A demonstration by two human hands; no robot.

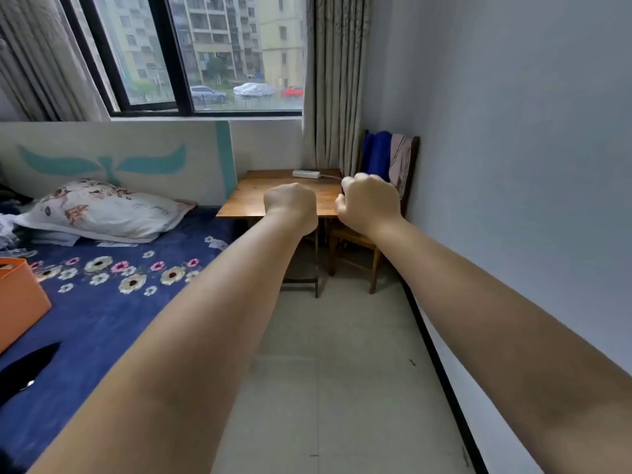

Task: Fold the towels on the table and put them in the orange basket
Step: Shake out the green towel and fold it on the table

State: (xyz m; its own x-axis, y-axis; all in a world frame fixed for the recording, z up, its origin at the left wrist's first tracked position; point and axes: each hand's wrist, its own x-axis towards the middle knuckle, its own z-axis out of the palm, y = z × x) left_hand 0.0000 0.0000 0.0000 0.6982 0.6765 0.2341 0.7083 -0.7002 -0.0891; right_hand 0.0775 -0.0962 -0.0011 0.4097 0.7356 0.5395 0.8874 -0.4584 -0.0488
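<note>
We see no towels on the tabletop point(273, 196); the nearest cloth is blue and pink fabric point(386, 155) draped over the back of a wooden chair point(359, 241) just beside the table. Can't tell if those are the towels. The orange basket point(17, 299) sits on the bed point(102, 302) at far left, well apart from the table; only a corner shows, so we can't see inside it. Our read: nothing visibly folded or binned yet, the whole task looks open.

Left hand point(290, 203) and right hand point(369, 200) are stretched forward at arm's length, both fists with fingers curled in, holding nothing we can see. Palm sides are hidden, so a small item can't be ruled out.

Materials:
- Tabletop: flat brown wood, slight sheen, square corners.
- White power strip point(306, 173) at its far edge, rigid plastic, cable trailing right.
- Basket: smooth, stiff-sided, boxy.
- Chair fabric: soft, limp, hanging in folds.
- Bed cover: deep-blue plush with floral print; floral pillow point(102, 210) looks soft and lumpy.
- Floor point(342, 371): pale matte tiles.
- Curtains point(338, 80) flank the window point(205, 53).
</note>
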